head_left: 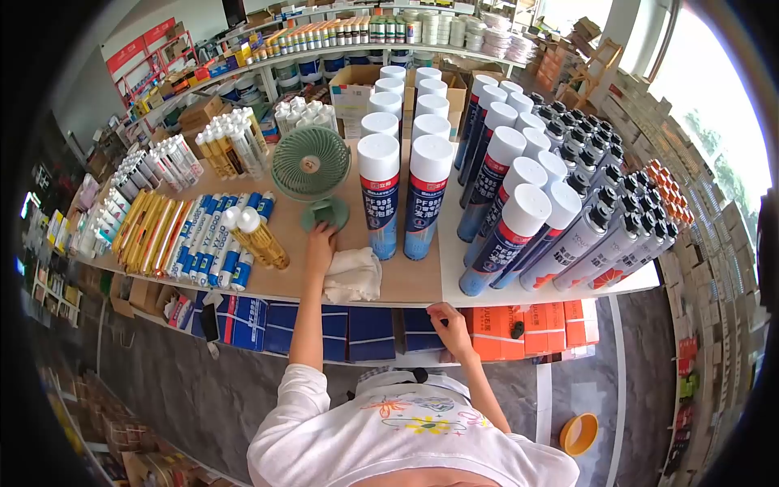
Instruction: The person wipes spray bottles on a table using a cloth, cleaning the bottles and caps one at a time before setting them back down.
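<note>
Seen from the head camera, looking steeply down: a person in a white printed T-shirt (406, 434) stands at a long tan wooden bench (414, 280) crowded with stock.

The left hand (321, 243) reaches forward to about eleven o'clock, its fingers spread and laid on the round foot of a small green desk fan (311, 166) that stands upright near the bench's middle. Just beside that hand, toward four o'clock of it, lies a crumpled cream cloth (353, 274), touching the wrist.

The right hand (449, 318) rests at the front edge of the bench, fingers curled over the lip and clasping nothing else.

Directly ahead, at twelve o'clock, two rows of tall blue spray cans with white caps (404, 191) stand upright. At two o'clock more white-capped cans give way to grey cans with black nozzles (604, 215). At ten o'clock, yellow and blue sealant tubes (191, 235) lie flat in a row. Orange cartons (531, 329) sit on the shelf beneath.
</note>
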`<state>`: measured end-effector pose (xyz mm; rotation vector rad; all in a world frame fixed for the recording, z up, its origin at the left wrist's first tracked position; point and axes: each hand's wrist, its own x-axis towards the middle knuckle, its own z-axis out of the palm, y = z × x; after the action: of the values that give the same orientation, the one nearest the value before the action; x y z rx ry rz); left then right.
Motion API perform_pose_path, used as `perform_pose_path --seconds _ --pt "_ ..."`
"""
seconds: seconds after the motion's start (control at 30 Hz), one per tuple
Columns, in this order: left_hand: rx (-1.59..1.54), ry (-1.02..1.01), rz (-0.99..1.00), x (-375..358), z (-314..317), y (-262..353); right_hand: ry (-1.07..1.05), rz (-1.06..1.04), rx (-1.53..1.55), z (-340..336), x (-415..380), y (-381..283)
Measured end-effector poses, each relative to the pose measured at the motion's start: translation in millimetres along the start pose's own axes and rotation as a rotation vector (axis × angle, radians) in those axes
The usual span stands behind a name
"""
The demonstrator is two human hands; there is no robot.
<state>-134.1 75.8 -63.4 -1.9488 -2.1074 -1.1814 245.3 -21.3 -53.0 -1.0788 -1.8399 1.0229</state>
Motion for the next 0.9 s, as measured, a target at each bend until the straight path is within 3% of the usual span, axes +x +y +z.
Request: perform_pose_path --seconds 0.33,0.6,0.73,0.83,0.9 --pt "-0.07 -0.006 0.005 3.1 -1.0 -7.1 -0.028 -0.008 -0.003 -2.3 1.6 0.4" --pt "-0.158 0.09 -0.161 9.3 -7.6 1.7 0.013 0.051 -0.029 -11.9 -10.0 10.4" --pt "-0.129 0.121 -0.12 11.0 -14.1 7.1 0.031 0.066 -0.015 -11.9 -13.5 13.4" --pt "-0.24 0.058 -0.074 4.7 -28.7 13.1 0.04 0.063 -0.021 -10.9 -13.9 13.0" --pt "-0.55 -0.232 -0.301 -7.4 -40.2 19.9 0.044 0.044 -0.018 -12.9 -12.4 10.3"
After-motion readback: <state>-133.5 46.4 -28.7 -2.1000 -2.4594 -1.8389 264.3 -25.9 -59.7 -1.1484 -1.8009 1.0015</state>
